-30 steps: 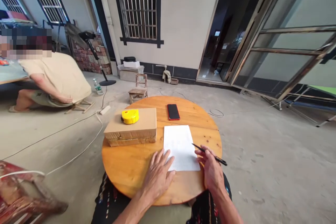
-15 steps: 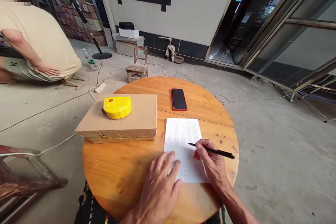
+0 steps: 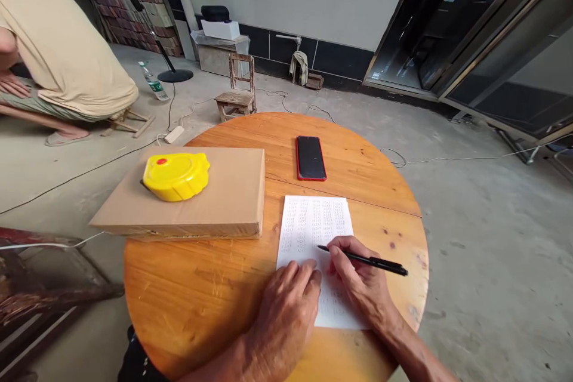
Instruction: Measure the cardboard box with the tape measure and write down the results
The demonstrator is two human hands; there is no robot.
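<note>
A white sheet of paper with rows of small writing lies on a round wooden table. My left hand rests flat on the sheet's lower left corner, fingers stretched out. My right hand pinches a black pen, its tip touching the paper near the middle. Beyond the sheet lies a black phone in a red case. On the left, a yellow tape measure sits on top of a flat cardboard box.
Another person in a beige shirt crouches at the far left on the concrete floor. A small wooden chair, a water bottle, cables and a power strip lie behind the table. A dark red stool stands at my left.
The view has tilted down and moved closer to the table. My right hand brought the pen tip onto the paper, and my left hand stayed on the sheet's corner.
</note>
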